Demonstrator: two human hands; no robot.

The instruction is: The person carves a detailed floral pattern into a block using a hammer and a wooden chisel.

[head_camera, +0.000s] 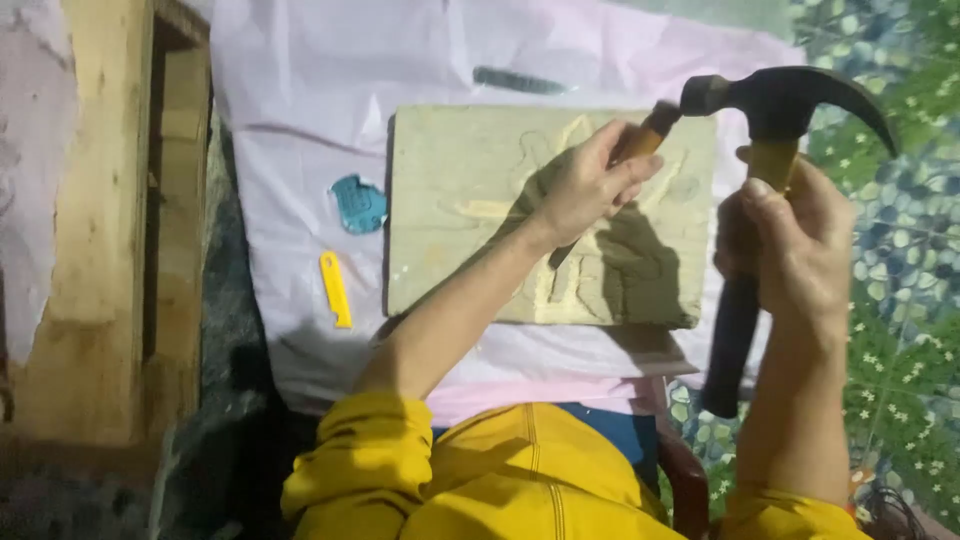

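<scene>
Held a chisel (640, 142) in the left hand (590, 185), fingers wrapped tight round its orange-brown handle, blade slanted down and towards the body onto the pale carved slab (450, 170). Gripped a claw hammer (780, 95) in the right hand (790, 240), closed firmly about the yellow-and-black shaft, head raised level with the butt of the chisel, just beside it or touching; too blurred there to tell which. Lay the slab flat on a pink cloth (300, 80), shallow lighter channels already cut into its face, the blade tip set at one of them near the middle. Judged mid-stroke in a carving cut, hammer meeting chisel. Called, for the next blow, for a steady left-hand angle so as not to skid out of the channel, and for a short, square tap on the butt, well clear of the knuckles close below it. Left untouched on the cloth to the left of the slab: a small yellow plastic tool (335, 290) and a blue object (358, 205); beyond the slab's far edge, a dark slim tool (520, 80).
</scene>
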